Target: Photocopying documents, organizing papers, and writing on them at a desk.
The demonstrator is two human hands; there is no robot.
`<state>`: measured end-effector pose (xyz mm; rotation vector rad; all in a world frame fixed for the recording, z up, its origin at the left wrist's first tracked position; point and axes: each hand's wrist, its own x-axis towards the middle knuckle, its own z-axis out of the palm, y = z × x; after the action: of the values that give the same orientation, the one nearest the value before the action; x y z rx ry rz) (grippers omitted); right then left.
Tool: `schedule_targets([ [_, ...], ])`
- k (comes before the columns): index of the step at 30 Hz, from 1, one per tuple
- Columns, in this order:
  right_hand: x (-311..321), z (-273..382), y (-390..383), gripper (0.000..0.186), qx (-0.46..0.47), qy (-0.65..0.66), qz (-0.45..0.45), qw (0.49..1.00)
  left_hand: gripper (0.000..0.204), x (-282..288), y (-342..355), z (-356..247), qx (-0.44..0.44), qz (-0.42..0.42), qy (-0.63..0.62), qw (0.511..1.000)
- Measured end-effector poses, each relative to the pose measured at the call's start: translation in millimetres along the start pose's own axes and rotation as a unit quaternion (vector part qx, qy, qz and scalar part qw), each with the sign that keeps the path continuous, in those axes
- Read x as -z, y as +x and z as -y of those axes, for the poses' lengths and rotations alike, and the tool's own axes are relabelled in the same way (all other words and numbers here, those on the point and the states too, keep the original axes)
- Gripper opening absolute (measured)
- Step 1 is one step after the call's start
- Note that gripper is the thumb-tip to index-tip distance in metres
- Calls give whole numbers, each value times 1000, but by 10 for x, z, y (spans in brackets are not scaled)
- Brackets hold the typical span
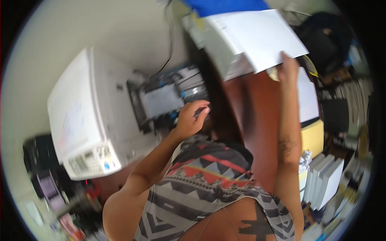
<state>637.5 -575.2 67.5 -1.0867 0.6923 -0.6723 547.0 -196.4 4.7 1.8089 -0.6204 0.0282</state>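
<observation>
My right hand (pixel 288 69) reaches far forward and grips the near edge of a white sheet of paper (pixel 267 36), its thumb over the sheet. The sheet lies over a thick pale stack or box (pixel 225 52) on the reddish-brown wooden desk (pixel 261 116); blur hides which. My left hand (pixel 193 117) hovers in front of my body with its fingers curled in toward the thumb, and nothing shows in it. Just beyond it is an opened black printer tray section (pixel 136 106) with a pale sheet (pixel 163 100) in it, beside a large white printer (pixel 78 108).
A blue item (pixel 225 6) sits behind the paper. Along the right stand a yellow folder (pixel 312 138), crumpled foil-like material (pixel 305 160) and several white binders or boxes (pixel 325 180). A black cable (pixel 171 44) runs down the wall. Cluttered items lie at lower left.
</observation>
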Motion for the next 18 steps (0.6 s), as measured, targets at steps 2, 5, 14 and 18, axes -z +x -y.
schedule_targets([
  [2, -7, -33, 260, 31, -25, -13, 1, 1000, 17, 94, -669, 357, 88, 18, -6, 996],
  [5, -376, -19, 172, 32, -82, -27, 28, 996, 20, 267, -1878, 1028, 347, 4, -48, 937],
  [14, -7, -105, 79, 46, -163, 84, 85, 979, 23, 920, -4607, 1435, 263, 97, 306, 910],
  [18, -14, -148, -90, 51, -139, 115, 81, 980, 24, 1053, -5008, 1308, 615, -53, 66, 784],
])
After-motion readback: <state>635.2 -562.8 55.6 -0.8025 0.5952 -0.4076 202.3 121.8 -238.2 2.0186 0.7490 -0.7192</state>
